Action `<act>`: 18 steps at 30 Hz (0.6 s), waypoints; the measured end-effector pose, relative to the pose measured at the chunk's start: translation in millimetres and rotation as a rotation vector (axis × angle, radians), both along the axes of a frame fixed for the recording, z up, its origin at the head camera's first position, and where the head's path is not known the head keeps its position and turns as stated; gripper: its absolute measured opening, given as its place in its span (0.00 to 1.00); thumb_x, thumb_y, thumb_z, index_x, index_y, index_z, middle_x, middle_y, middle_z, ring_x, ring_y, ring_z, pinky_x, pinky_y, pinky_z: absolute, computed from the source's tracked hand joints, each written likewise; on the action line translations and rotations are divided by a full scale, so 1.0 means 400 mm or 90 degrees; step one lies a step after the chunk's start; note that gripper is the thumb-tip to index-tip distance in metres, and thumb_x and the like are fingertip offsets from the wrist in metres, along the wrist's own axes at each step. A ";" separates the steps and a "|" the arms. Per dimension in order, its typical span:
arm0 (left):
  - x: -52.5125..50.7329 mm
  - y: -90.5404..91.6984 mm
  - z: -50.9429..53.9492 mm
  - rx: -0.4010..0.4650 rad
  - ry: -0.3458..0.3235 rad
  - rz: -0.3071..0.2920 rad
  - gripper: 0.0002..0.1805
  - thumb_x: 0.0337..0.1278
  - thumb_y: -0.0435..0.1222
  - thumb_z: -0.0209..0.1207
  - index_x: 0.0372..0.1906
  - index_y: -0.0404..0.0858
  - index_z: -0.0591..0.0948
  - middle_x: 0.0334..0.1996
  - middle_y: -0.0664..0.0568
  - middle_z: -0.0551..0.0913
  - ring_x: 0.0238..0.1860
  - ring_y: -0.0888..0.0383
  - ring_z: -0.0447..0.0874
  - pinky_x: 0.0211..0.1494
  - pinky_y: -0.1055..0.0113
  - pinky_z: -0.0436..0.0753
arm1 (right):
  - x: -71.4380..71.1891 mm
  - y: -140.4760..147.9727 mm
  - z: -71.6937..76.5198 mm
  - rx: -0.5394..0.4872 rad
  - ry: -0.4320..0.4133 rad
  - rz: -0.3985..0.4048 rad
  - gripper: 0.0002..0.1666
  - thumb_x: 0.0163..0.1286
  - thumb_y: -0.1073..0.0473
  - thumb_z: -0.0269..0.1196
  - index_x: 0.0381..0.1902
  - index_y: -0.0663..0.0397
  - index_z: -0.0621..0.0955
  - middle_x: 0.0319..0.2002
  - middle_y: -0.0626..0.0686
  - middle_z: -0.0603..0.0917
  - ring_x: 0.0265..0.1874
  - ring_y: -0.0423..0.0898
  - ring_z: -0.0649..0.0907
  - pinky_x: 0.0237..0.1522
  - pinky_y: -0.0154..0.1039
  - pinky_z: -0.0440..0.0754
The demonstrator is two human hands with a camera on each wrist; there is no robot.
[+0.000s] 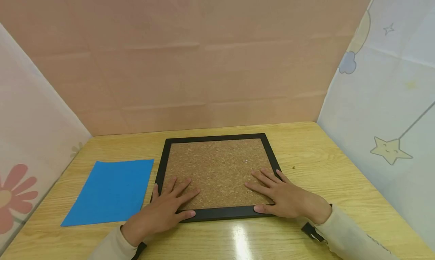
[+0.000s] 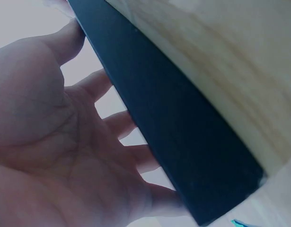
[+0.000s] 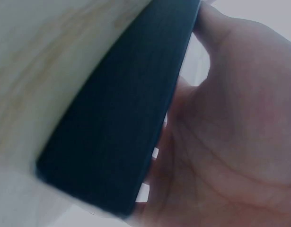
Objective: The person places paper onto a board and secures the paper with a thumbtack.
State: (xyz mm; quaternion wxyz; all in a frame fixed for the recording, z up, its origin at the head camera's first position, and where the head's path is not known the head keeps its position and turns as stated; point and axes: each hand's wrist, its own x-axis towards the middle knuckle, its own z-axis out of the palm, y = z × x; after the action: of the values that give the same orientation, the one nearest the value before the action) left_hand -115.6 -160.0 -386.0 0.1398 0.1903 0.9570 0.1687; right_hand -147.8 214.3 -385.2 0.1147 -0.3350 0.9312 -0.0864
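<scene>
Pale sleeves (image 1: 350,233) come in from the bottom corners, closest of all to my eyes. Beyond everything stands a creased peach backdrop (image 1: 204,71), with a printed cloth (image 1: 34,131) slanting in on the left and a bluish-white printed one (image 1: 394,94) on the right. Between them spreads the wood-grained table (image 1: 306,150). On it, in front of me and about midway across, the corkboard (image 1: 217,169) lies flat inside its black frame (image 1: 222,213). Just beside its left edge, with bare wood between, lies a blue sheet (image 1: 108,192).

Next down in size, my left hand (image 1: 163,211) rests on the board's near left corner, fingers spread and fairly straight over the cork, thumb along the near rim. My right hand (image 1: 290,199) does the same at the near right corner, its little finger lying over the side rim. Neither clenches anything; from the wrist views, each palm is beside the frame's edge while the fingers reach past it.

Smaller are the pink flower (image 1: 17,199) and smiling star (image 1: 391,150) on the cloths, the black band (image 1: 310,231) under my right wrist, some white specks (image 1: 246,161) on the cork and a dark speck (image 1: 293,167) on the wood.
</scene>
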 end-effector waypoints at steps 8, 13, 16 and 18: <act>0.004 -0.001 0.002 0.005 -0.001 -0.003 0.34 0.64 0.60 0.55 0.74 0.65 0.65 0.81 0.57 0.51 0.81 0.38 0.37 0.66 0.18 0.36 | -0.001 0.000 -0.006 -0.003 -0.004 0.004 0.40 0.72 0.26 0.46 0.78 0.27 0.57 0.81 0.52 0.50 0.80 0.63 0.49 0.72 0.72 0.43; 0.006 0.001 0.004 0.004 0.001 -0.001 0.34 0.64 0.60 0.56 0.74 0.65 0.65 0.81 0.57 0.51 0.81 0.38 0.37 0.66 0.19 0.36 | -0.001 0.001 -0.006 -0.004 -0.004 0.003 0.40 0.72 0.26 0.46 0.78 0.27 0.57 0.81 0.52 0.49 0.80 0.63 0.49 0.72 0.72 0.43; 0.005 0.002 0.003 -0.004 0.004 0.000 0.34 0.64 0.60 0.55 0.74 0.67 0.64 0.81 0.58 0.51 0.81 0.39 0.38 0.66 0.19 0.36 | 0.000 0.001 -0.006 -0.006 -0.007 0.000 0.40 0.72 0.26 0.46 0.78 0.27 0.57 0.81 0.52 0.49 0.80 0.63 0.49 0.72 0.72 0.42; 0.004 0.002 0.003 -0.009 0.005 0.001 0.33 0.64 0.61 0.55 0.74 0.67 0.64 0.81 0.58 0.51 0.81 0.39 0.38 0.66 0.19 0.37 | 0.000 0.001 -0.005 -0.004 -0.005 0.000 0.40 0.72 0.26 0.46 0.78 0.27 0.57 0.81 0.52 0.49 0.80 0.63 0.49 0.72 0.72 0.43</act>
State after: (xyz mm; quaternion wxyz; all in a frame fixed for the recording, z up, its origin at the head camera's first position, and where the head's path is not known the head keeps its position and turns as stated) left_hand -114.0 -159.1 -384.9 0.1370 0.1893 0.9588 0.1614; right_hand -148.0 214.7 -387.2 0.1173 -0.3353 0.9304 -0.0907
